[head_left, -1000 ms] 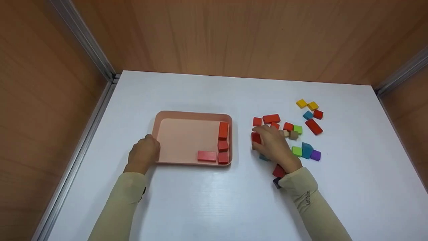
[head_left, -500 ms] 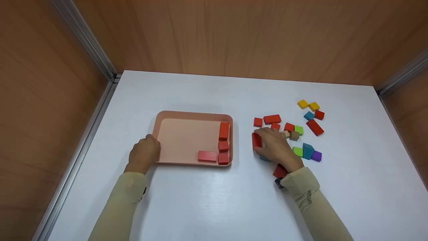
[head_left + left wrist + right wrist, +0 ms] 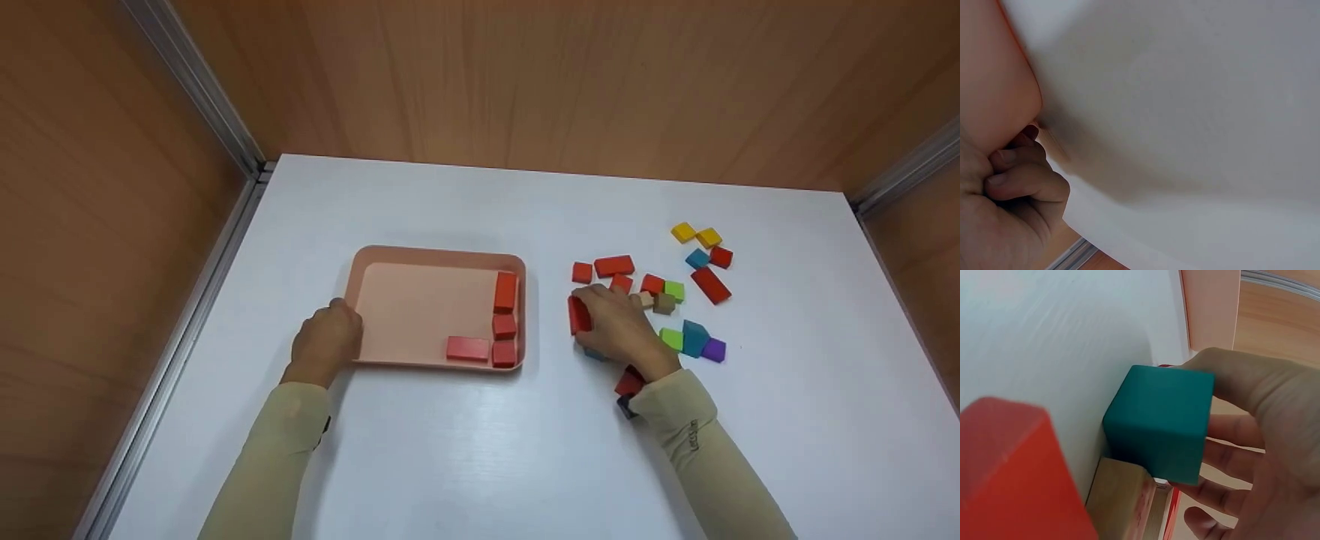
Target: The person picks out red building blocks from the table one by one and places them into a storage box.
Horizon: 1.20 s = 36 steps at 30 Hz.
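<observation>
Head view is showing the right hand point(image 3: 619, 326) pinching a red block point(image 3: 577, 314) on the white table point(image 3: 465, 450), right of the pink tray point(image 3: 435, 255). The left hand point(image 3: 326, 341) is gripping the tray's edge. Lifting slowly is helping avoid bumping the teal block point(image 3: 1159, 422).

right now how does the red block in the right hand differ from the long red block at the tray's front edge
The held red block stands tipped on edge, gripped by the right hand, outside the pink tray on the white table. The long red block lies flat inside the tray, untouched, beside a smaller red one. Both are red rectangular blocks.
</observation>
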Available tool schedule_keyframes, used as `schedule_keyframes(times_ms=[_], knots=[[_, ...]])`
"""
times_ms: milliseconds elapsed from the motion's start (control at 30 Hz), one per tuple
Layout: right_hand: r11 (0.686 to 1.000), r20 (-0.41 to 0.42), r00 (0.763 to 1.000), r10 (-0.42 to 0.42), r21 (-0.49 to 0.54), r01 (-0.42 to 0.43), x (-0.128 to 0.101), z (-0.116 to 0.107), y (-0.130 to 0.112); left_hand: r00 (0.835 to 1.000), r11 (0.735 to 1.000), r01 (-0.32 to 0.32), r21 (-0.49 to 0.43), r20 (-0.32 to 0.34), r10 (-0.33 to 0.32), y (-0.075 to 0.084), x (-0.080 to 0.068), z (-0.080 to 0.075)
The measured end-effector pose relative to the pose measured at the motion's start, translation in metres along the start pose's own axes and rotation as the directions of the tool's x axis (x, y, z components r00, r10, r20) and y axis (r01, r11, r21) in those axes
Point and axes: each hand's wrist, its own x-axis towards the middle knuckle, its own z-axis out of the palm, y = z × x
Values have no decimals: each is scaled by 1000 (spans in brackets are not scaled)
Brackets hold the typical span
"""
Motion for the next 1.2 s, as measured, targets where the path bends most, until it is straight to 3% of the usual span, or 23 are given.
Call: schedule_keyframes(times_ms=[367, 667, 1000, 1200], knots=[[1000, -57, 998, -5, 6, 5, 0, -13, -18, 999, 999, -24, 36, 24, 23, -1, 1, -2], [993, -113, 987, -114, 9, 116, 8, -17, -53, 998, 995, -31, 100, 51, 26, 1, 3, 0], [972, -116, 965, -235, -56, 229, 21, -7, -98, 998, 1000, 29, 7, 50, -30, -1, 3, 0], [970, -86, 968, -237, -69, 232, 27, 5, -116, 999, 999, 36, 5, 35, -36, 0, 2, 2]])
